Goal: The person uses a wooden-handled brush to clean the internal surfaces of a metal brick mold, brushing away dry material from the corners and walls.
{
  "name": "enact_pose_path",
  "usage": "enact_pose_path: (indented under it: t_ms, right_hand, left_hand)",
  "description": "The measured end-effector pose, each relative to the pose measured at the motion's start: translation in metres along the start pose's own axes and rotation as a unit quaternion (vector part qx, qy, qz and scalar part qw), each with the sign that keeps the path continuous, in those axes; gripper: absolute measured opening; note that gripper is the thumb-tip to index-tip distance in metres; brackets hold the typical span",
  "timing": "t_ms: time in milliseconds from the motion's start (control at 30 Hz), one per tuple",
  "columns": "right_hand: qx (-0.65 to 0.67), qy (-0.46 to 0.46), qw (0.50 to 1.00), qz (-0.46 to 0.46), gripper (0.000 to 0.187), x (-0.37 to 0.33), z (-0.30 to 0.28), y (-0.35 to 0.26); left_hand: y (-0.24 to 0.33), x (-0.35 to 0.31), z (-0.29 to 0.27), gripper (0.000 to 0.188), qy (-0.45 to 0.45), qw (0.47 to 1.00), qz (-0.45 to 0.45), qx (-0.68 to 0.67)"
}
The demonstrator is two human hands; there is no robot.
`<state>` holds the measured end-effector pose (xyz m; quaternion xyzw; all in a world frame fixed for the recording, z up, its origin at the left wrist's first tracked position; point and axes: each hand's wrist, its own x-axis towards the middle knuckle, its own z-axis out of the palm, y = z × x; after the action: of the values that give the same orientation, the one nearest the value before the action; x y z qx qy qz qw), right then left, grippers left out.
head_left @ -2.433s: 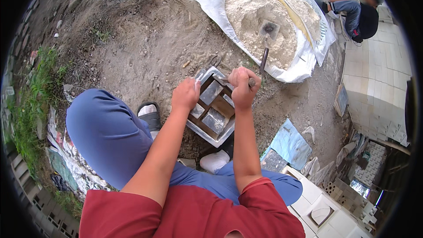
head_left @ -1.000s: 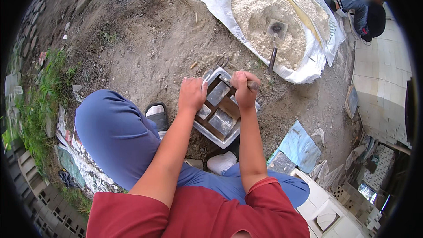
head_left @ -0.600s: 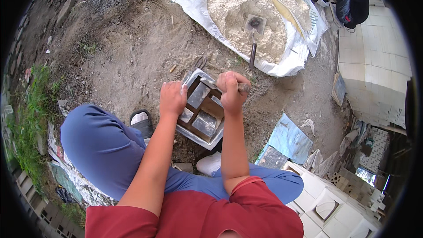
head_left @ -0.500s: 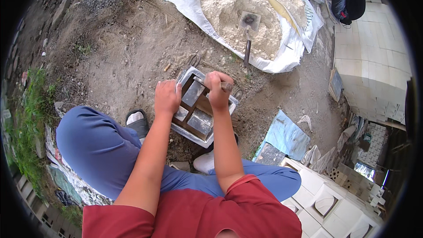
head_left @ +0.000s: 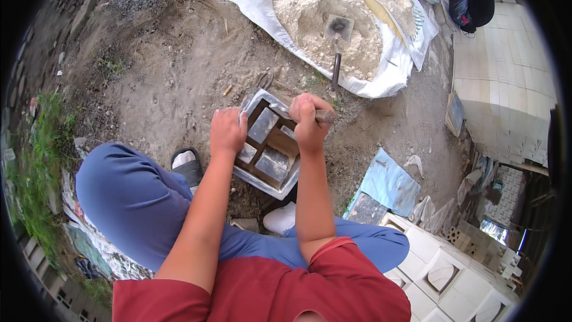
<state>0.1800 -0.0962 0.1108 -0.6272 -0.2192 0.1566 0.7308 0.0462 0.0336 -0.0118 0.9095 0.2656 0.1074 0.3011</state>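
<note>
The metal mould (head_left: 257, 183) lies on the ground (head_left: 173, 83) between our hands, with our left hand (head_left: 228, 131) at its left rim, though we cannot tell whether that grip is clenched. Our right hand (head_left: 311, 120), above the mould's far right side, grasps a hand tool (head_left: 325, 117) whose long axis runs leftward from the grip, over the mould's far part.
</note>
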Motion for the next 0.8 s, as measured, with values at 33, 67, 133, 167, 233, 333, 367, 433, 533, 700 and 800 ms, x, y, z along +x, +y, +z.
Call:
enact_pose_path:
  t_ms: [33,67,133,167,233,333,367,433,533,700,800]
  right_hand:
    - [0.015,0.022,1.000,-0.010,0.042,-0.008,-0.004,0.007]
    - [0.029,0.043,0.998,-0.020,0.043,-0.016,-0.008,0.015]
    - [-0.057,0.060,0.997,0.008,0.042,-0.008,-0.001,0.025]
    - [-0.086,0.020,0.996,0.010,0.041,-0.007,-0.007,0.024]
    - [-0.074,0.005,0.997,0.030,0.043,0.003,-0.001,0.016]
    - [0.086,0.050,0.995,-0.019,0.045,-0.009,-0.011,-0.003]
    - [0.103,0.055,0.993,-0.027,0.045,-0.007,-0.013,0.009]
    - [0.052,0.041,0.998,0.001,0.045,-0.008,-0.020,0.029]
    - [-0.027,-0.015,0.998,0.047,0.046,-0.001,-0.018,0.021]
    - [-0.131,0.026,0.991,-0.024,0.045,-0.021,-0.018,0.026]
    - [-0.241,-0.018,0.966,-0.095,0.044,-0.014,-0.012,0.029]
  left_hand:
    - [0.003,-0.001,0.000,0.033,-0.001,1.000,0.004,-0.011]
    - [0.005,-0.003,-0.001,0.032,-0.002,1.000,0.008,-0.022]
    - [0.005,-0.003,0.001,0.032,-0.005,1.000,0.014,-0.011]
    - [0.005,-0.003,0.002,0.031,-0.007,1.000,0.016,0.002]
    - [0.000,-0.004,-0.001,0.031,0.001,1.000,0.011,0.004]
    - [0.002,-0.002,-0.002,0.031,0.018,1.000,0.015,-0.004]
    - [0.001,-0.002,-0.002,0.031,0.025,0.999,0.024,-0.011]
    - [0.004,-0.003,0.005,0.031,0.021,0.999,0.023,-0.019]
    - [-0.004,-0.004,0.004,0.030,0.033,0.999,0.017,-0.016]
    - [0.011,-0.002,-0.003,0.029,0.025,0.999,0.033,-0.030]
    - [0.001,-0.002,0.002,0.029,0.040,0.999,0.017,-0.018]
